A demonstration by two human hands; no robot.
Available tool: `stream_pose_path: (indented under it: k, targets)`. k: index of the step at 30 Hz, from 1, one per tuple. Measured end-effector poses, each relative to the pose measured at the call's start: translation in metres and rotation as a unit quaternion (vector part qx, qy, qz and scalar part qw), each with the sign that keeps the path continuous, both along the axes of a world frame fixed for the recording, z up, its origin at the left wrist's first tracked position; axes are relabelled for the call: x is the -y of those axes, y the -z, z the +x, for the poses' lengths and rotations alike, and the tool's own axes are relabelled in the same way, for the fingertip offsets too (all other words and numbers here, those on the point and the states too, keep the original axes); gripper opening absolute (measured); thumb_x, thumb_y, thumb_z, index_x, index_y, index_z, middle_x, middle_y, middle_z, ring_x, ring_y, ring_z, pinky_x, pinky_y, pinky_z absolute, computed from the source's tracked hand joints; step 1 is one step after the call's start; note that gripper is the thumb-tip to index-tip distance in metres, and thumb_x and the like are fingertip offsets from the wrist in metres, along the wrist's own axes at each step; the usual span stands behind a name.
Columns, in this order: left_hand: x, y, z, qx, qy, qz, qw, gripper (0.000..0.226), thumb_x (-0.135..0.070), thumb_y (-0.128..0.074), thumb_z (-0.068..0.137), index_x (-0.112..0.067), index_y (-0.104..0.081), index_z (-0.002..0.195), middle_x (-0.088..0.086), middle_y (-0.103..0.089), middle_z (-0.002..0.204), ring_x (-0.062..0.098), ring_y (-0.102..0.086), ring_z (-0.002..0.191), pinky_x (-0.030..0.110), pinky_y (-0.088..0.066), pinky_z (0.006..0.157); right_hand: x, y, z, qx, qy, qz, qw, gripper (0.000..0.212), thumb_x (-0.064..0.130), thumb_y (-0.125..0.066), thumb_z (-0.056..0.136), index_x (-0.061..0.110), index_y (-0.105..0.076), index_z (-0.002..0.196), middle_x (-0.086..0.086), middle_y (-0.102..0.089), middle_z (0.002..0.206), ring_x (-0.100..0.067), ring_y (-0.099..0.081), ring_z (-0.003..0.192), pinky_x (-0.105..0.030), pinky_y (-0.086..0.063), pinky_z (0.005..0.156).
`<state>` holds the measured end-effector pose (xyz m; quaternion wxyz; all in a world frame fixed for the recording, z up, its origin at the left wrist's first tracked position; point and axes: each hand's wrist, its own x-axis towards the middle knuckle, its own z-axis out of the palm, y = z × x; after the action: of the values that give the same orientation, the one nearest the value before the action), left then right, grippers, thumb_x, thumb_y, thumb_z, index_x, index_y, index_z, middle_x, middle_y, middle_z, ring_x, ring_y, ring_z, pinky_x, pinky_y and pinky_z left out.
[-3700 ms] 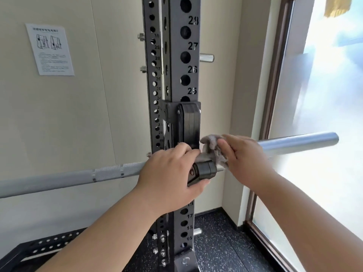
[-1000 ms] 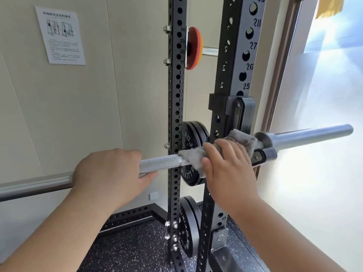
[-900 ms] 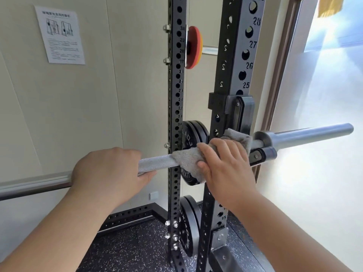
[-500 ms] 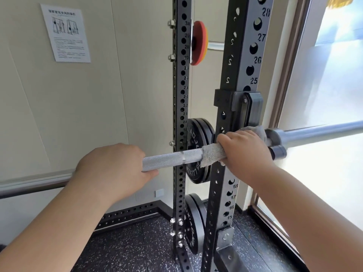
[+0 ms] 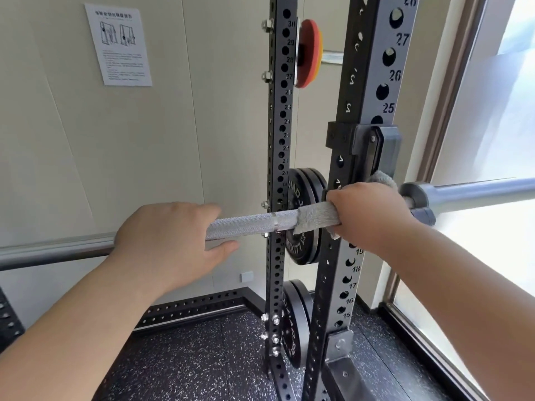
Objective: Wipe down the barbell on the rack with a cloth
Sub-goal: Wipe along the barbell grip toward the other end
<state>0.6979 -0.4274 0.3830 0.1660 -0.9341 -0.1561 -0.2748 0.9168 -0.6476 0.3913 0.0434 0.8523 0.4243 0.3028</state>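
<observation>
Left hand (image 5: 170, 241): reaches in from the lower left and curls round the bar, fingers over the top and thumb underneath.
Right hand (image 5: 367, 215): comes in from the lower right and clenches the cloth against the bar, knuckles up.
Cloth (image 5: 317, 217): grey and fuzzy, wrapped round the shaft. One end shows to the left of the right hand, and a fold sticks up behind it near the hook.
Barbell (image 5: 252, 224): lies across the rack, running from the left edge to the right edge. Its knurled shaft with a smooth ring is bare between the two hands. The thick smooth sleeve (image 5: 477, 192) juts out to the right past the upright.
Near upright (image 5: 362, 82): a black post with large numbered holes, just behind the right hand.
J-hook (image 5: 373, 149): a black bracket on that post, just above the cloth.
Black plates (image 5: 301, 198): stored between the two posts behind the bar, with another plate (image 5: 292, 322) lower down.
Rear upright (image 5: 279, 140): a thinner black post with small numbered holes and bolts.
Orange disc (image 5: 311, 53): sits high up on a peg between the posts.
Floor (image 5: 188, 357): dark speckled rubber.
Notice (image 5: 118, 44): a printed sheet on the beige wall, upper left.
Window (image 5: 498, 125): bright glass along the right side.
</observation>
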Motion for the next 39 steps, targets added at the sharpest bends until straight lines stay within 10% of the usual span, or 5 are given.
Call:
stream_pose_path:
  k: [9,15,23,32,39]
  targets:
    - [-0.036,-0.014,-0.034,-0.007,-0.084,-0.094,0.992,0.08,-0.095,-0.008,0.07,-0.033,-0.058,0.079,-0.013,-0.06,0.073,0.011,-0.058,0.072,0.03,-0.047,0.064,-0.041,0.013,-0.028,0.055,-0.171,0.055,0.982,0.041,0.035,-0.091,0.053,0.02,-0.06,0.074,0.007,-0.057,0.06,-0.021,-0.058,0.05,-0.035,-0.052,0.051]
    - [-0.035,-0.007,-0.037,-0.035,-0.109,-0.054,0.992,0.088,-0.096,-0.003,0.069,-0.023,-0.052,0.068,-0.009,-0.056,0.065,0.013,-0.056,0.065,0.032,-0.051,0.063,-0.005,0.0,-0.007,0.026,-0.07,0.043,0.996,0.039,0.055,-0.068,0.078,0.032,-0.038,0.069,0.012,-0.053,0.062,-0.009,-0.053,0.058,-0.023,-0.029,0.052]
    - [-0.03,-0.006,-0.035,-0.021,-0.128,-0.054,0.99,0.089,-0.099,-0.005,0.069,-0.022,-0.052,0.068,-0.01,-0.056,0.069,0.017,-0.057,0.069,0.032,-0.052,0.064,-0.049,0.005,-0.054,0.026,-0.11,0.022,0.993,0.02,0.047,-0.061,0.083,0.03,-0.055,0.091,0.01,-0.059,0.077,-0.017,-0.062,0.071,-0.03,-0.046,0.064]
    - [-0.027,-0.003,-0.038,0.001,-0.138,-0.027,0.99,0.08,-0.094,-0.014,0.077,-0.022,-0.047,0.069,-0.01,-0.052,0.065,0.02,-0.055,0.065,0.029,-0.042,0.056,-0.041,0.01,-0.051,0.009,-0.24,0.034,0.97,0.1,0.109,-0.02,0.06,0.028,-0.057,0.105,0.011,-0.058,0.084,-0.018,-0.061,0.079,-0.041,-0.051,0.08]
    - [-0.035,0.006,-0.046,0.036,-0.074,-0.006,0.997,0.068,-0.086,-0.014,0.082,-0.024,-0.04,0.072,-0.008,-0.051,0.061,0.015,-0.052,0.058,0.031,-0.047,0.057,-0.04,0.013,-0.052,0.033,-0.146,0.115,0.982,0.075,0.09,-0.009,0.084,0.027,-0.046,0.067,0.011,-0.046,0.054,-0.009,-0.046,0.049,-0.026,-0.044,0.049]
